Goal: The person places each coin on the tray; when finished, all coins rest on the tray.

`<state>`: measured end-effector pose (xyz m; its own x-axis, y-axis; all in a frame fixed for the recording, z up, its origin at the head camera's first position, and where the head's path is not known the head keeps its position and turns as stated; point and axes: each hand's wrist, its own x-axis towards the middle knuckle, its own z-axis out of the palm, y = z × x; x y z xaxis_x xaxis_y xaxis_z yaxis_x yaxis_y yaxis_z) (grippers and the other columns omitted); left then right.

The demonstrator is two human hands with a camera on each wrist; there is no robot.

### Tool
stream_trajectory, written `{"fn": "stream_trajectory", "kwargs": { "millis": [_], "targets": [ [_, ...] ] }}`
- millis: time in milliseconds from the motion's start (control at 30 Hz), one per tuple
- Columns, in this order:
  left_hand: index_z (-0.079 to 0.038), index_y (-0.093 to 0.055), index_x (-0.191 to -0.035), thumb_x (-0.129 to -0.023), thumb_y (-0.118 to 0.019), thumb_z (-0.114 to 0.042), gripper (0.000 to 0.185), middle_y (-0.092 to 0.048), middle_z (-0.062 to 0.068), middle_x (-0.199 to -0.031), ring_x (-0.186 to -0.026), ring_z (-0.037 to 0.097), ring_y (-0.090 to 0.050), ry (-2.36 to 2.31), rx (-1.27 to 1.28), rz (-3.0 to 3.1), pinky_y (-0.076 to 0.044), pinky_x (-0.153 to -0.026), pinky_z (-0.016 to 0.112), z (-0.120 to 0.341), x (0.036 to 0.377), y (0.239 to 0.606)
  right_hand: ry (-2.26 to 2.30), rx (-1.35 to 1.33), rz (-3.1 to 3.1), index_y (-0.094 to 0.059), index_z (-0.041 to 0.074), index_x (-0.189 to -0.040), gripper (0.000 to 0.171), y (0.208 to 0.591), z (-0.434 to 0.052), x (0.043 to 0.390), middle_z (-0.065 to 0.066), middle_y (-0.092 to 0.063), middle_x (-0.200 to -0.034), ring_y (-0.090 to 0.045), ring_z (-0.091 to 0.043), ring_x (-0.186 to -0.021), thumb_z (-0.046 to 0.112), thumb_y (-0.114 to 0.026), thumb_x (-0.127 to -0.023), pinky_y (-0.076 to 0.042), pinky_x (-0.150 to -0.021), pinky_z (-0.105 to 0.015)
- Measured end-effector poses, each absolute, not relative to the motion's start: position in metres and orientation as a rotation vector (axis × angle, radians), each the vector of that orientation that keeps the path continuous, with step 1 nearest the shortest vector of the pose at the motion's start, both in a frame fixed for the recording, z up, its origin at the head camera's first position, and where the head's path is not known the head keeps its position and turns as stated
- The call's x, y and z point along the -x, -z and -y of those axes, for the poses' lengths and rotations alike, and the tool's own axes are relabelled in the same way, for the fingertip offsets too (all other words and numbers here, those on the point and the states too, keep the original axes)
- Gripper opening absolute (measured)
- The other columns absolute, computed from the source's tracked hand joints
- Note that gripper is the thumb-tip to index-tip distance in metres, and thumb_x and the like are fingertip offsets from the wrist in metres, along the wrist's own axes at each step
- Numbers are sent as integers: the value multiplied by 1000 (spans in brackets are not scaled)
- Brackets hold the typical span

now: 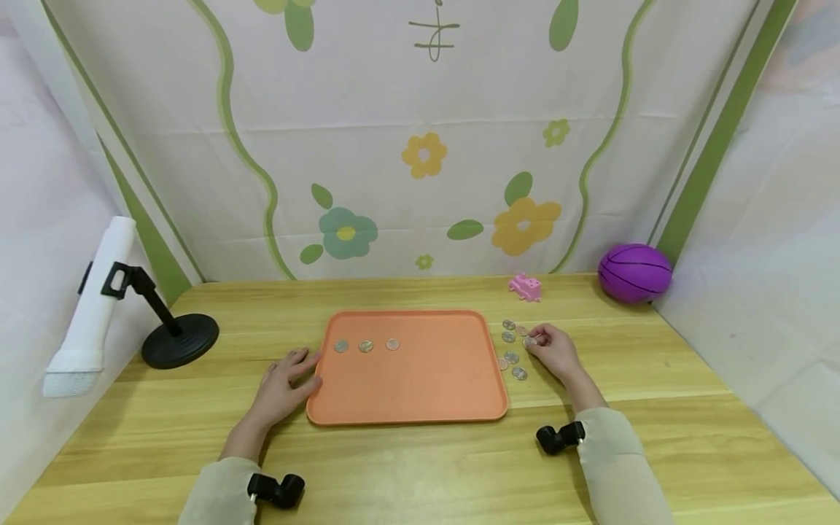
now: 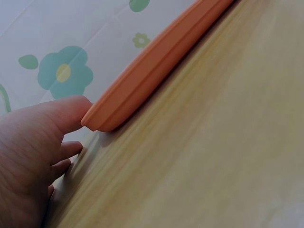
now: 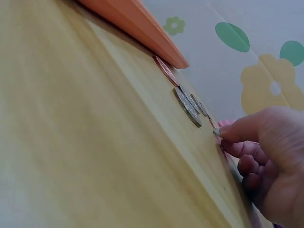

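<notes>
An orange tray lies flat in the middle of the table. In a row on its left half sit a silver coin, a gold-coloured coin and another silver coin. My left hand rests at the tray's left edge, fingers spread, the thumb touching the rim. To the right of the tray, my right hand pinches a small coin between thumb and forefinger, low over the table. Several loose silver and copper coins lie between that hand and the tray, a copper one right by its edge.
Behind the coins stands a small pink toy. A purple ball sits at the back right corner. On the left, a white microphone leans in a black stand. A flower-printed cloth hangs along the table's back edge.
</notes>
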<state>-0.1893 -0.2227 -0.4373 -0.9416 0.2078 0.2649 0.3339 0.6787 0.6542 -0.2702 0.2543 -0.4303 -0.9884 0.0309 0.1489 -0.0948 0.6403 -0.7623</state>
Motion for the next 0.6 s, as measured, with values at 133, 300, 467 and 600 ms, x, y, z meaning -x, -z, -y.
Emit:
{"fn": "stream_trajectory", "kwargs": {
  "millis": [133, 300, 467, 600],
  "targets": [
    [-2, -46, -125, -83, -57, -25, 49, -33, 26, -129, -121, 42, -19, 1117, 452, 2706, -5, -94, 58, 223, 189, 437, -1541, 22, 2691, -54, -5, -101, 27, 424, -250, 270, -7, -56, -80, -49, -14, -70, 9, -61, -79, -42, -62, -24],
    [0, -47, -124, -83, -58, -26, 49, -33, 27, -128, -120, 44, -19, 1112, 458, 2700, -6, -93, 58, 224, 190, 438, -1968, 81, 2578, -51, -3, -111, 36, 409, -236, 271, -1, -58, -77, -50, -12, -65, 14, -61, -81, -41, -55, -23],
    [-2, -46, -125, -83, -57, -27, 50, -32, 26, -129, -121, 43, -18, 1115, 444, 2719, -5, -94, 58, 224, 191, 438, -2174, -12, 2493, -51, -3, -113, 35, 396, -216, 271, 0, -57, -74, -47, -9, -58, 13, -59, -82, -36, -49, -21],
    [-1, -46, -125, -83, -58, -26, 50, -32, 26, -129, -121, 43, -18, 1115, 445, 2721, -5, -94, 58, 223, 190, 438, -2220, -62, 2486, -51, -6, -113, 35, 392, -200, 272, -1, -59, -76, -46, -9, -57, 10, -58, -83, -34, -47, -21]
  ]
}}
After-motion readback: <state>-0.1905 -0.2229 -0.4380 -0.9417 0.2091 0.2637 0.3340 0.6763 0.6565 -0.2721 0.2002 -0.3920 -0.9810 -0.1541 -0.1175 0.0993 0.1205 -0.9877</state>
